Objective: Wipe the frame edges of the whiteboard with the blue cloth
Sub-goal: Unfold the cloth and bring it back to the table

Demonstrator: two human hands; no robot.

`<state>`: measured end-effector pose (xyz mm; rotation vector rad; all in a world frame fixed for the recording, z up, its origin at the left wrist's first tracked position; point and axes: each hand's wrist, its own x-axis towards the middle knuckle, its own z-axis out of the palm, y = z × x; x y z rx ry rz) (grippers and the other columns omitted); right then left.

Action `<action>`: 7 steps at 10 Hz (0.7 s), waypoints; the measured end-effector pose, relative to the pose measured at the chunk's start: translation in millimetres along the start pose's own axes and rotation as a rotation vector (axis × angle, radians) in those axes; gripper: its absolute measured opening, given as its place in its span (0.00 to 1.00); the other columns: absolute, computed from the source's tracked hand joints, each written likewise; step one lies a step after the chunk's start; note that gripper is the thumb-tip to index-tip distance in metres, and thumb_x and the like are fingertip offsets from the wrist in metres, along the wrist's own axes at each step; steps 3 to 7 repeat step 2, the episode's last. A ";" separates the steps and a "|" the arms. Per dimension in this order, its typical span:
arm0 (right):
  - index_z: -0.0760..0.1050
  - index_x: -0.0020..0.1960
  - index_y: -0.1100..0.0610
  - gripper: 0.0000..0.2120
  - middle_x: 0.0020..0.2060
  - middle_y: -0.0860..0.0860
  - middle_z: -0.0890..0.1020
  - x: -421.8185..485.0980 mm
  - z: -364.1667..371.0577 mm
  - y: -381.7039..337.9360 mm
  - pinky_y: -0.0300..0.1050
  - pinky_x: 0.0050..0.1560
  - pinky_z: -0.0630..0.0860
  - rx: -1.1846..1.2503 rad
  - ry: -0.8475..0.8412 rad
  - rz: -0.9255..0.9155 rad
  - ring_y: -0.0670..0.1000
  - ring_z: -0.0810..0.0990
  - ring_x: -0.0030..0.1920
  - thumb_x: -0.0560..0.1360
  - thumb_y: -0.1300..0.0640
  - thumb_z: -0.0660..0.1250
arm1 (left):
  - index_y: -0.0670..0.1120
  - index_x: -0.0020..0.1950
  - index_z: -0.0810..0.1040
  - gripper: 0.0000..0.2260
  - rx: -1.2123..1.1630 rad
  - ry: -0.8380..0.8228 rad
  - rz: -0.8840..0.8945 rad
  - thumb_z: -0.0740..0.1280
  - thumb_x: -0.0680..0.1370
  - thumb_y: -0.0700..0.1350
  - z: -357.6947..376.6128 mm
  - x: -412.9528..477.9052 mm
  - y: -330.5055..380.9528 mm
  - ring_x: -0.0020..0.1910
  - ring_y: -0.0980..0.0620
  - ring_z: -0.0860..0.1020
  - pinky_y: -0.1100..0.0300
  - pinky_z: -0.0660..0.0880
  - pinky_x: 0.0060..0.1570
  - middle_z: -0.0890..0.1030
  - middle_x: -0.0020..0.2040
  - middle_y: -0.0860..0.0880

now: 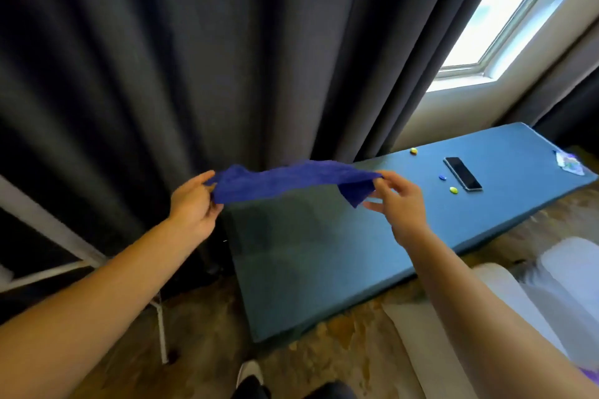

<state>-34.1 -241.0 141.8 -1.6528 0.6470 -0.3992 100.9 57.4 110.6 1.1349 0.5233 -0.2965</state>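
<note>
The blue cloth is stretched flat in the air between both hands, above the near end of a blue-topped table. My left hand pinches its left edge and my right hand pinches its right corner, which droops a little. A white metal frame with thin legs shows at the lower left in front of the curtain; whether it is the whiteboard's stand I cannot tell, and no board surface is in view.
Dark grey curtains fill the back. On the table lie a black phone, two yellow magnets, a blue magnet and a crumpled wrapper. A window is at the upper right. White seating stands at the lower right.
</note>
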 end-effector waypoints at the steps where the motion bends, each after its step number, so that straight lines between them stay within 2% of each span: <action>1: 0.84 0.46 0.43 0.14 0.42 0.53 0.86 13.6 -22.7 88.1 0.50 0.50 0.80 -0.535 -0.121 0.119 0.55 0.83 0.47 0.77 0.62 0.67 | 0.39 0.66 0.73 0.16 0.350 0.127 -0.221 0.59 0.79 0.30 -38.9 -20.3 -106.0 0.32 0.49 0.78 0.61 0.76 0.21 0.77 0.50 0.39; 2: 0.79 0.62 0.52 0.17 0.60 0.55 0.82 28.7 -58.0 161.7 0.42 0.59 0.74 -1.107 -0.392 0.348 0.56 0.79 0.61 0.76 0.62 0.63 | 0.42 0.69 0.69 0.17 0.818 0.092 -0.476 0.61 0.81 0.36 -76.8 -47.3 -189.8 0.36 0.46 0.77 0.56 0.75 0.29 0.77 0.52 0.39; 7: 0.79 0.62 0.52 0.17 0.60 0.55 0.82 28.7 -58.0 161.7 0.42 0.59 0.74 -1.107 -0.392 0.348 0.56 0.79 0.61 0.76 0.62 0.63 | 0.42 0.69 0.69 0.17 0.818 0.092 -0.476 0.61 0.81 0.36 -76.8 -47.3 -189.8 0.36 0.46 0.77 0.56 0.75 0.29 0.77 0.52 0.39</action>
